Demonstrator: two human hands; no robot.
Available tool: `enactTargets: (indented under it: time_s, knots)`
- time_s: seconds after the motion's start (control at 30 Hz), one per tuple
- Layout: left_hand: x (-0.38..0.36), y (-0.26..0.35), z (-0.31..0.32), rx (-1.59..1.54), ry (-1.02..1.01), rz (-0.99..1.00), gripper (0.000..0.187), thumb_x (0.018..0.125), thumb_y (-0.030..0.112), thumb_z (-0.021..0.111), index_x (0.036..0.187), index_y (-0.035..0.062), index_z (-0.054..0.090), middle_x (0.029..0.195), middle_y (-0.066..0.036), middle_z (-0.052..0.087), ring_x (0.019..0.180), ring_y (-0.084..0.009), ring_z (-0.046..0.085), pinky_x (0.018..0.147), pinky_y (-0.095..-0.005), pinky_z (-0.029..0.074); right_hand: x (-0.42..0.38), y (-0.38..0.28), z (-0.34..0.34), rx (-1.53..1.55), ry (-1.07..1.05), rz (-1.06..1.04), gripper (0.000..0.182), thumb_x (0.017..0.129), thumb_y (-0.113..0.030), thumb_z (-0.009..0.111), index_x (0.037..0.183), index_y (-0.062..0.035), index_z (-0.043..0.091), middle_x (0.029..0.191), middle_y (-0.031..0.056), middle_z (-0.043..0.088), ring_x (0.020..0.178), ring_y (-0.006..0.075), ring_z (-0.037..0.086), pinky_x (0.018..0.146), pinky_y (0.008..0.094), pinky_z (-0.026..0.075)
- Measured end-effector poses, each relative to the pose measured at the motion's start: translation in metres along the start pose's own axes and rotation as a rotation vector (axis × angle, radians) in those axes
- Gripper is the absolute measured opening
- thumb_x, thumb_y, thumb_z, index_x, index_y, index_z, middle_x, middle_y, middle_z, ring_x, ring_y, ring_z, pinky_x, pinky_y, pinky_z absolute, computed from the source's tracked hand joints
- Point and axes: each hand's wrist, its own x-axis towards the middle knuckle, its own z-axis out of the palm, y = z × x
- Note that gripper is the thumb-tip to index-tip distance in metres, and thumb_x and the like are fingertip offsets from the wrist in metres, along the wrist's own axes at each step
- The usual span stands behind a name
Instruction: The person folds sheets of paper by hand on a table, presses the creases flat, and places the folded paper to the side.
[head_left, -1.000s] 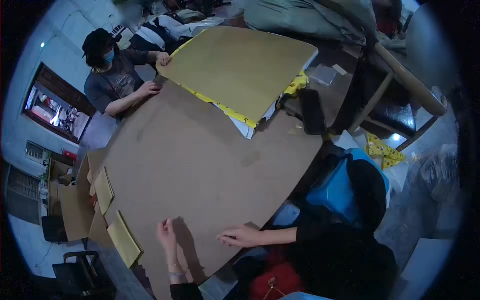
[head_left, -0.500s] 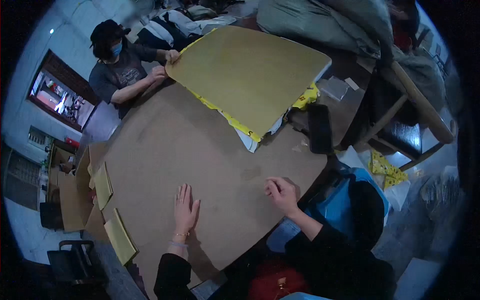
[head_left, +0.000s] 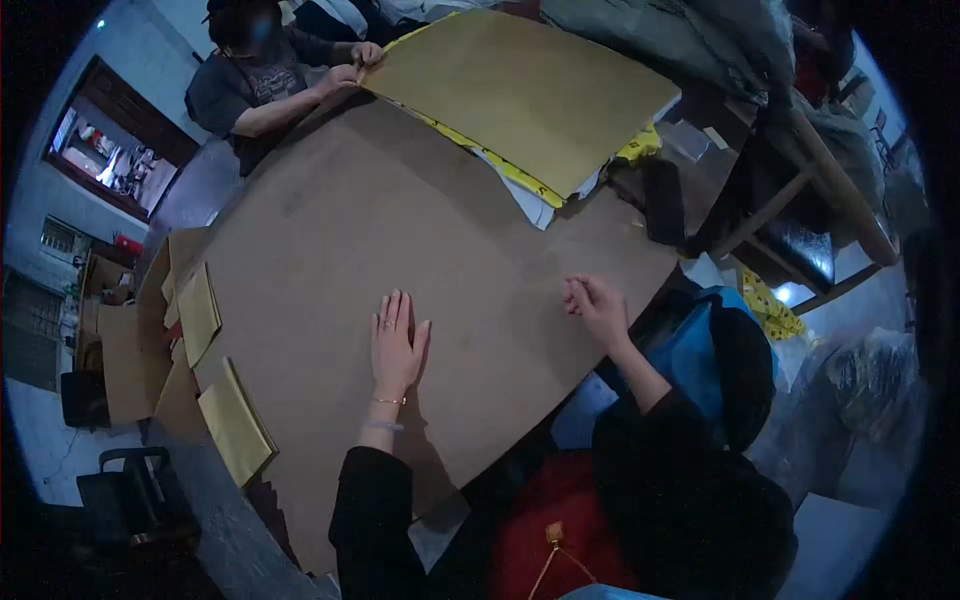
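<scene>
My left hand [head_left: 398, 345] lies flat on the brown tabletop [head_left: 310, 250], fingers stretched out. A ring and bracelets show on that hand and wrist. My right hand [head_left: 599, 312] is at the table's right side with its fingers curled together; what is inside them, if anything, is hidden. Beyond my hands lies a large tan board or sheet [head_left: 520, 95], with yellow printed sheeting [head_left: 470, 145] and white layers sticking out from under its edge. A co-worker's hands [head_left: 350, 70] hold its far left corner.
Thin yellow folded pieces [head_left: 236, 425] lie along the left edge beside an open cardboard box [head_left: 135, 350]. A dark phone-like object [head_left: 663, 203] rests at the right. A wooden chair [head_left: 830, 180] and a blue and black bag [head_left: 715, 350] stand beside the table.
The camera view has tilted down, so the table and board sit higher in the picture. Both my hands keep nearly the same poses. The co-worker still holds the board's corner.
</scene>
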Motion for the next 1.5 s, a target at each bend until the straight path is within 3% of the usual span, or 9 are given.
enactTargets:
  time_s: [0.07, 0.2, 0.27, 0.33, 0.47, 0.5, 0.6, 0.87, 1.5]
  knots:
    - [-0.001, -0.002, -0.001, -0.006, -0.003, 0.0, 0.058, 0.094, 0.04, 0.043, 0.14, 0.0065, 0.033, 0.147, -0.011, 0.029, 0.137, -0.0297, 0.024, 0.112, -0.0438, 0.018, 0.003, 0.002, -0.002, -0.148, -0.024, -0.026, 0.023, 0.094, -0.018, 0.052, 0.103, 0.0013, 0.062, 0.079, 0.0069, 0.065, 0.066, 0.0102, 0.061, 0.06, 0.0245, 0.051]
    - [-0.002, -0.004, 0.005, -0.036, 0.026, 0.028, 0.059, 0.093, 0.04, 0.044, 0.139, 0.0059, 0.033, 0.147, -0.011, 0.029, 0.136, -0.0294, 0.025, 0.111, -0.0451, 0.019, 0.01, -0.021, -0.008, 0.138, -0.035, 0.121, 0.024, 0.094, -0.021, 0.054, 0.102, 0.0002, 0.06, 0.083, 0.0029, 0.062, 0.069, 0.0077, 0.057, 0.061, 0.0206, 0.046]
    - [-0.001, -0.007, 0.008, 0.004, 0.024, 0.022, 0.059, 0.093, 0.039, 0.044, 0.14, 0.0067, 0.032, 0.147, -0.01, 0.029, 0.136, -0.0293, 0.024, 0.111, -0.0455, 0.019, 0.029, -0.019, -0.02, 0.08, 0.02, 0.118, 0.022, 0.092, -0.018, 0.057, 0.101, 0.001, 0.06, 0.083, 0.0031, 0.063, 0.069, 0.0085, 0.057, 0.062, 0.0223, 0.047]
    - [-0.001, -0.003, 0.004, 0.006, 0.021, 0.024, 0.059, 0.093, 0.039, 0.044, 0.141, 0.0072, 0.032, 0.147, -0.01, 0.029, 0.136, -0.029, 0.024, 0.111, -0.0455, 0.019, 0.053, -0.026, -0.035, -0.237, 0.062, -0.239, 0.02, 0.089, -0.015, 0.06, 0.1, 0.0012, 0.059, 0.085, 0.003, 0.062, 0.072, 0.0088, 0.058, 0.065, 0.0238, 0.048]
    - [-0.003, 0.002, 0.0, 0.036, 0.0, -0.021, 0.059, 0.093, 0.039, 0.044, 0.141, 0.0084, 0.031, 0.147, -0.01, 0.029, 0.136, -0.0284, 0.025, 0.111, -0.0447, 0.02, 0.107, -0.035, -0.058, -0.48, 0.072, -0.586, 0.015, 0.079, -0.006, 0.065, 0.093, -0.0024, 0.062, 0.091, 0.0076, 0.062, 0.087, 0.0213, 0.06, 0.075, 0.0305, 0.049]
    - [-0.001, 0.001, 0.0, 0.011, -0.005, -0.023, 0.057, 0.095, 0.041, 0.04, 0.14, 0.0056, 0.033, 0.147, -0.01, 0.03, 0.137, -0.0288, 0.025, 0.112, -0.0446, 0.017, 0.122, -0.039, -0.064, -0.651, 0.07, -0.873, 0.017, 0.075, -0.004, 0.066, 0.092, -0.0048, 0.063, 0.094, 0.009, 0.062, 0.09, 0.0265, 0.059, 0.077, 0.0342, 0.047]
    - [-0.002, 0.004, -0.003, 0.034, 0.007, -0.015, 0.058, 0.093, 0.038, 0.045, 0.14, 0.0082, 0.033, 0.147, -0.01, 0.03, 0.136, -0.0278, 0.026, 0.111, -0.045, 0.02, 0.136, -0.039, -0.068, -0.811, 0.037, -0.925, 0.017, 0.074, -0.006, 0.068, 0.091, -0.006, 0.064, 0.096, 0.008, 0.063, 0.09, 0.0264, 0.059, 0.078, 0.0353, 0.046]
    - [-0.001, 0.008, -0.008, 0.012, 0.0, -0.031, 0.055, 0.091, 0.034, 0.05, 0.138, 0.0063, 0.037, 0.145, -0.011, 0.033, 0.135, -0.0297, 0.029, 0.108, -0.0473, 0.023, 0.139, -0.007, -0.067, -0.651, 0.071, -0.802, 0.014, 0.077, -0.014, 0.067, 0.089, -0.0073, 0.063, 0.1, 0.0068, 0.062, 0.094, 0.0268, 0.058, 0.079, 0.0384, 0.044]
    - [-0.003, 0.008, -0.005, 0.016, 0.058, -0.026, 0.055, 0.09, 0.034, 0.052, 0.137, 0.0076, 0.038, 0.143, -0.011, 0.036, 0.133, -0.0299, 0.031, 0.109, -0.0462, 0.024, 0.136, -0.003, -0.066, -0.731, 0.134, -0.9, 0.015, 0.078, -0.009, 0.065, 0.091, -0.0055, 0.059, 0.098, 0.0084, 0.061, 0.091, 0.0279, 0.058, 0.08, 0.0376, 0.045]
